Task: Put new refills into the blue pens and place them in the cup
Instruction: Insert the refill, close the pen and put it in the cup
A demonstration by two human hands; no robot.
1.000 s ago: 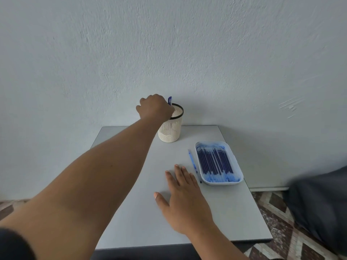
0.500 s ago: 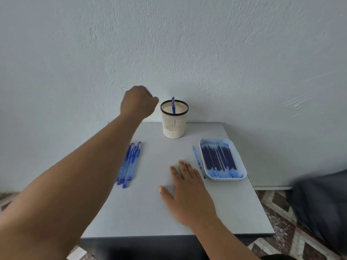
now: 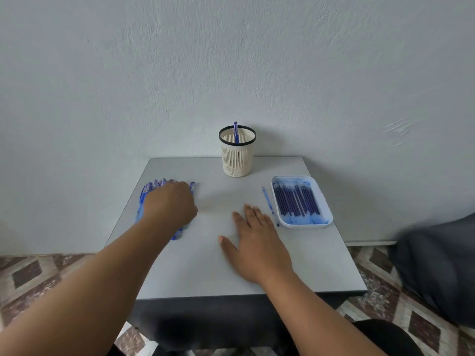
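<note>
A cream mesh cup (image 3: 237,160) with a black rim stands at the back of the grey table (image 3: 205,268), and one blue pen (image 3: 235,132) stands in it. Several blue pens (image 3: 146,195) lie side by side on the left of the table. My left hand (image 3: 168,205) is down on top of them with its fingers curled under; the back of the hand hides whether they hold a pen. My right hand (image 3: 254,240) lies flat on the table's middle, fingers straight. A white tray (image 3: 327,201) on the right holds several dark blue refills (image 3: 297,204).
A single loose refill (image 3: 268,201) lies on the table just left of the tray, near my right fingertips. The table stands against a pale wall. A dark cloth mass (image 3: 437,263) sits on the patterned floor to the right.
My left hand has come back from the cup, leaving a pen standing in it, and dropped onto the pens on the left. My right hand stayed flat on the table.
</note>
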